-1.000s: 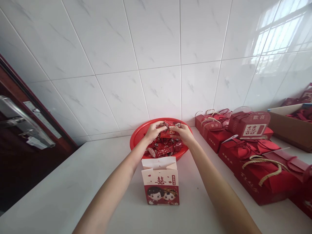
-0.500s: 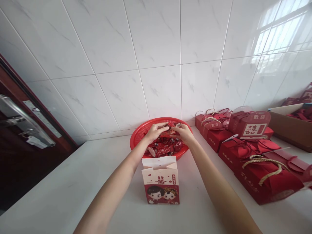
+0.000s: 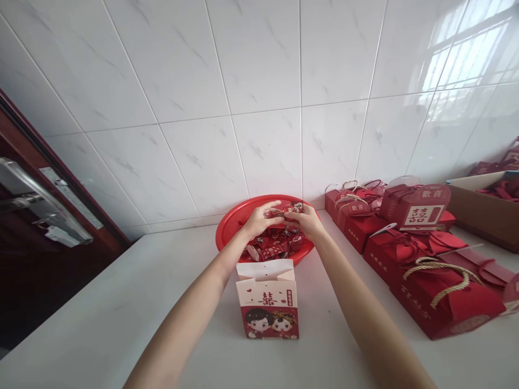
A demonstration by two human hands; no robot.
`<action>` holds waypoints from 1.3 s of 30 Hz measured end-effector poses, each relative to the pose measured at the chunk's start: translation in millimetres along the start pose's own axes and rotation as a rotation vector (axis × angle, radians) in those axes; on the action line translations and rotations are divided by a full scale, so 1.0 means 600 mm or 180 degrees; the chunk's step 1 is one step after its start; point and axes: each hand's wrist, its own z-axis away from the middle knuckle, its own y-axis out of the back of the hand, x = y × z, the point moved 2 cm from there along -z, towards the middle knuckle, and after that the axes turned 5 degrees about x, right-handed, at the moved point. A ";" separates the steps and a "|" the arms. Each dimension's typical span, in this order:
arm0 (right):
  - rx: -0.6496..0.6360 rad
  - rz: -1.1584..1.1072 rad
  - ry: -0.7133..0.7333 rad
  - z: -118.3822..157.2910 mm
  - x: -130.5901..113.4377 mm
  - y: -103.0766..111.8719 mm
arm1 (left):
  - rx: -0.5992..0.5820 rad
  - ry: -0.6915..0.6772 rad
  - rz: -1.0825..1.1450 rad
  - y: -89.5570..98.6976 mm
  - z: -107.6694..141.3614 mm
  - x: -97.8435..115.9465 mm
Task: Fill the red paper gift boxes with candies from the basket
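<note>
Both my hands are over a red plastic basket [image 3: 225, 229] of small wrapped candies [image 3: 273, 252]. The fingers of my left hand [image 3: 259, 220] are parted, thumb below and forefinger above, close to the other hand's fingertips. My right hand [image 3: 307, 221] is closed on a few wrapped candies [image 3: 295, 208]; its fingers partly hide them. In front of the basket stands a red and white paper gift box [image 3: 270, 308], upright, its top open, with two cartoon figures on the front.
Red gift boxes [image 3: 421, 292] with rope handles and ribbons line the right side of the white table [image 3: 170, 292]. A brown carton [image 3: 478, 210] holding red items stands at the far right. A tiled wall [image 3: 263, 146] rises behind; a dark red door [image 3: 44, 237] is at the left.
My left thumb and forefinger have spread from the pinch they made at the candies. My right hand has shifted only slightly. The gift box and basket stay in place.
</note>
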 end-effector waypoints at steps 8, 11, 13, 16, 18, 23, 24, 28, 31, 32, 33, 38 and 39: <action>0.0149 -0.0018 -0.0014 -0.005 0.000 0.000 | 0.0538 0.0166 0.0045 0.012 0.001 0.003; 0.0130 0.0028 -0.0080 -0.004 -0.002 -0.001 | 0.0568 0.0154 0.0131 0.013 0.002 0.007; 0.0065 0.0074 -0.0139 -0.003 -0.003 -0.003 | 0.0491 0.0173 0.0183 0.010 0.003 0.009; -0.0123 0.0161 -0.0226 0.001 -0.006 -0.004 | 0.0351 0.0172 0.0184 0.005 0.006 0.013; -0.0226 0.0223 -0.0284 0.004 -0.006 -0.005 | 0.0326 0.0126 0.0115 0.004 0.006 0.015; -0.0291 0.0318 -0.0350 0.008 -0.006 -0.004 | 0.0129 0.0094 -0.0051 0.004 0.004 0.012; -0.0308 0.0320 -0.0359 0.008 -0.006 -0.004 | 0.0103 0.0068 -0.0055 0.004 0.003 0.011; -0.0460 0.0265 -0.0395 0.010 -0.007 -0.007 | 0.0080 -0.0094 -0.0021 0.004 0.002 0.011; -0.0498 0.0246 -0.0385 0.011 -0.007 -0.008 | 0.0026 -0.0155 0.0036 0.002 0.004 0.012; -0.0468 0.0254 -0.0368 0.010 -0.007 -0.009 | 0.0007 -0.0161 0.0043 0.001 0.004 0.013; -0.0431 0.0267 -0.0349 0.010 -0.007 -0.009 | -0.0001 -0.0164 0.0038 0.001 0.004 0.013; -0.0209 0.0277 -0.0230 0.008 -0.008 -0.007 | 0.0287 0.0128 -0.0129 0.010 -0.004 0.006; -0.0145 0.0267 -0.0191 0.007 -0.009 -0.007 | 0.0299 0.0255 -0.0192 0.012 -0.005 0.002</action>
